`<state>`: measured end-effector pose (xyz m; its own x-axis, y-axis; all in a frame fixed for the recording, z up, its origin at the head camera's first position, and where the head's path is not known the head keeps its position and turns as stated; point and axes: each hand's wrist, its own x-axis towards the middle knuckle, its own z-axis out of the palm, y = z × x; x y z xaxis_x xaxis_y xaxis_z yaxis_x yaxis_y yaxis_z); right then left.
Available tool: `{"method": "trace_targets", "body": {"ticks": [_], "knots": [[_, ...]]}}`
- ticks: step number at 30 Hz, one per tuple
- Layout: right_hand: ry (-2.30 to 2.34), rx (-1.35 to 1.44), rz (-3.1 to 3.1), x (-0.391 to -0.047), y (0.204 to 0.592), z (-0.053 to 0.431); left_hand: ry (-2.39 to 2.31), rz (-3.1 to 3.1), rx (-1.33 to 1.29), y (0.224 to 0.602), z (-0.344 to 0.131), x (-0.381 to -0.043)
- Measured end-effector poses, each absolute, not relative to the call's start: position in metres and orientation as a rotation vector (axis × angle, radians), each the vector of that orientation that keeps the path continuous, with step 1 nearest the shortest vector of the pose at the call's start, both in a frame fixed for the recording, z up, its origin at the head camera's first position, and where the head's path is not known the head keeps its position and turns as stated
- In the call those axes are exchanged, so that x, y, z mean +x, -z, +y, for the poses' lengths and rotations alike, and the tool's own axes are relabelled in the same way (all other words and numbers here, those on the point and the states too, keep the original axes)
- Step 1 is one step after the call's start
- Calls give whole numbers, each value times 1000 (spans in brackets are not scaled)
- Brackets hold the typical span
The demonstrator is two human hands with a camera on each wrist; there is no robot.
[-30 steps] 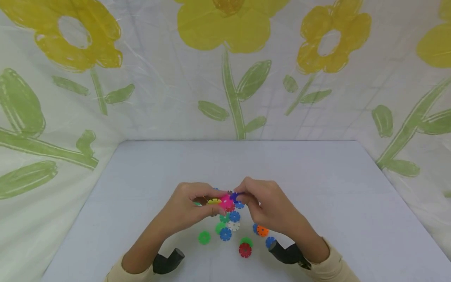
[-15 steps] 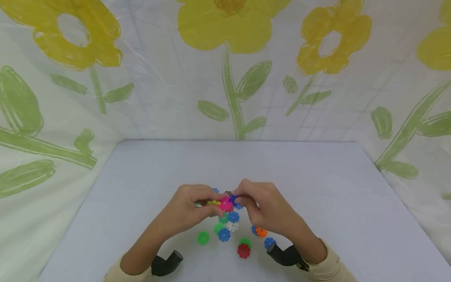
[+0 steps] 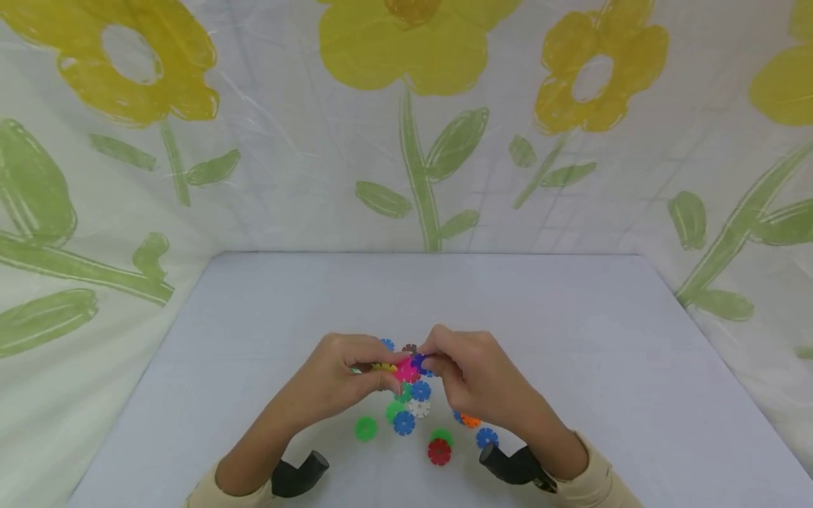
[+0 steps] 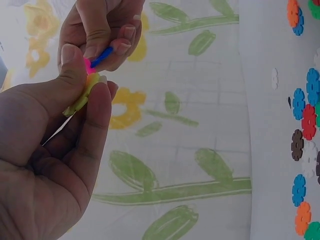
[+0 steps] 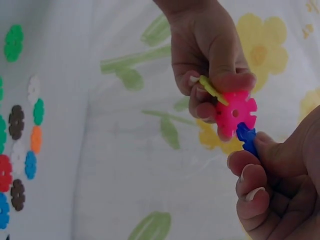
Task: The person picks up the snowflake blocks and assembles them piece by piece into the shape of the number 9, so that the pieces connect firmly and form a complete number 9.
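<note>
Above the table, my left hand [image 3: 343, 370] pinches a pink notched interlocking disc [image 5: 240, 111] between thumb and fingers. A yellow interlocking disc [image 4: 80, 99] stands at an angle in the pink disc's edge, partly hidden behind the left thumb. From the other side, my right hand [image 3: 476, 367] pinches a dark blue interlocking disc [image 5: 246, 137] by its outer edge. The right wrist view shows the blue disc's near edge meeting the pink disc's notched rim, turned crosswise to it. Fingers of both hands are close together around the three pieces.
On the white table [image 3: 286, 296] below lie several loose discs, among them a green one [image 3: 365, 428], a red one [image 3: 440, 451], a white one [image 3: 419, 408] and an orange one [image 4: 302, 218]. A flower-printed cloth [image 3: 286, 176] hangs behind the table.
Both hands have shifted down very slightly in the head view, still holding the joined discs. The right hand stays at the pink disc's edge with the blue disc.
</note>
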<state>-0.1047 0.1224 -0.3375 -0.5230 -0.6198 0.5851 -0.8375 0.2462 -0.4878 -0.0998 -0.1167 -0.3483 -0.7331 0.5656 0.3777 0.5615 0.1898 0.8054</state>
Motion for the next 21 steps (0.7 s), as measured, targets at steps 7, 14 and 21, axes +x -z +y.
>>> {"method": "trace_targets", "body": {"ticks": [7,14,21], "knots": [[-1140,1321,-2258,-103,339,122,-1666,2454,1164,351,-115,-99],[-1161,1323,-2256,-103,341,120,-1643,2445,1164,352,-114,-99],[-1278,1393,-2241,-109,344,120,-1491,2471,1072,343,-123,-100]]}}
